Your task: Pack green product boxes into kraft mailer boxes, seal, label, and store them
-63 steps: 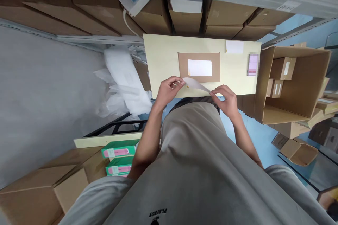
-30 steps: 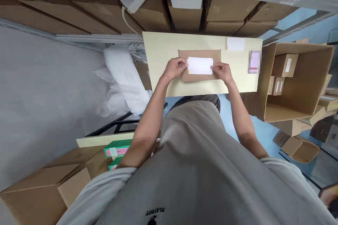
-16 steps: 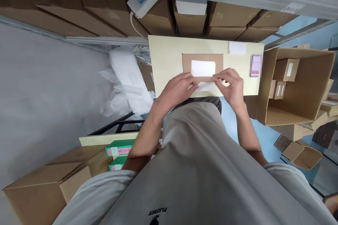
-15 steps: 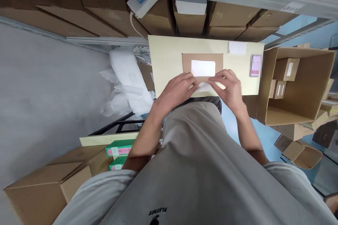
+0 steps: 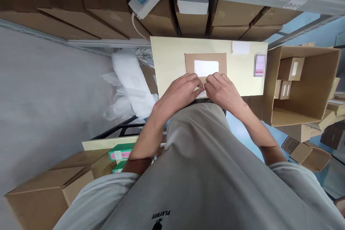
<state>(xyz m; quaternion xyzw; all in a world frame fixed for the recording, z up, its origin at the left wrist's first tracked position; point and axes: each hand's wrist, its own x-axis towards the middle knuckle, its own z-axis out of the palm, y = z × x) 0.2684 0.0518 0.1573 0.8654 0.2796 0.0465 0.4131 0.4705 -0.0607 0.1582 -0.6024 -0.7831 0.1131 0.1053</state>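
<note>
My hands meet over the near edge of the cream tabletop (image 5: 169,55), close in front of my body. My left hand (image 5: 185,89) pinches a white slip (image 5: 202,94) between thumb and forefinger. My right hand (image 5: 223,90) is bent in beside it, fingertips almost against the left ones; they hide their own grip, so I cannot tell whether they pinch the slip too. The slip hangs just above that near edge, on the near side of a flat brown box (image 5: 190,64).

Cream surface runs from the box to the table's left edge, and a wider stretch spans from it to the right edge. Along the far edge, a narrower strip separates the box from the shelf. An open carton (image 5: 309,111) stands just beside the right edge, limiting sideways room there; white wrapping (image 5: 132,82) crowds the left edge.

I count three white papers: the slip in hand, one label (image 5: 206,67) on the box, and one sheet (image 5: 240,47) at the far right. One blurred pink item (image 5: 260,65) lies near the right edge. At least two small boxes (image 5: 292,69) sit in the carton, and two green boxes (image 5: 122,151) show at the near left.
</note>
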